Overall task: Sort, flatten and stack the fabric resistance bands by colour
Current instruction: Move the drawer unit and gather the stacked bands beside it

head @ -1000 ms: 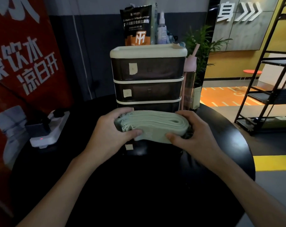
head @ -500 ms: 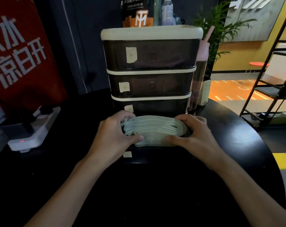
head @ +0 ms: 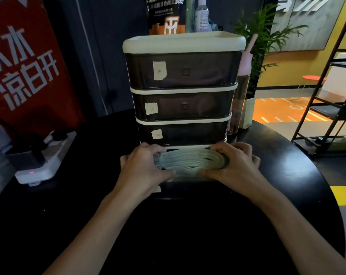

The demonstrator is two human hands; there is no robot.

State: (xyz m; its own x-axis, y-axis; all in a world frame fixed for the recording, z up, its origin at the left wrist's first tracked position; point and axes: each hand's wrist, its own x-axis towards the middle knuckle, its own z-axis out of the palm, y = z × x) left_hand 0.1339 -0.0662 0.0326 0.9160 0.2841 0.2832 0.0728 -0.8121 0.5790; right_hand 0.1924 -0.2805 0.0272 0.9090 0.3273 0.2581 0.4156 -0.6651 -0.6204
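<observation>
Far to my left hangs a red banner [head: 29, 76] with large white characters. Below it a white power strip [head: 43, 165] lies on the black round table [head: 188, 235], a small red light glowing on its side and a dark plug [head: 29, 155] seated in it.

My left hand [head: 142, 171] grips the left end of the stack of pale green fabric resistance bands [head: 190, 161]. The fingers are curled over the top and the thumb is pressed along the front lower edge. The stack lies flat and layered, its folded edges facing me. It is held low at the foot of the drawer unit [head: 184, 86], just in front of the lowest closed drawer. It is too dark beneath to tell what the stack rests on.

The drawer unit has dark, smoky drawers with cream rims and a small paper label [head: 159, 70] on each front. A supplement pouch [head: 168, 18] and a spray bottle [head: 202, 14] stand on top.

My right hand [head: 235, 167] clasps the rounded right end of the stack the same way, fingers wrapped over and thumb underneath in front.

Just right of the unit stands a pink bottle [head: 244, 76], with a green plant [head: 265, 36] behind it. Well off to the right, on the floor, is a black metal rack [head: 327, 108].
</observation>
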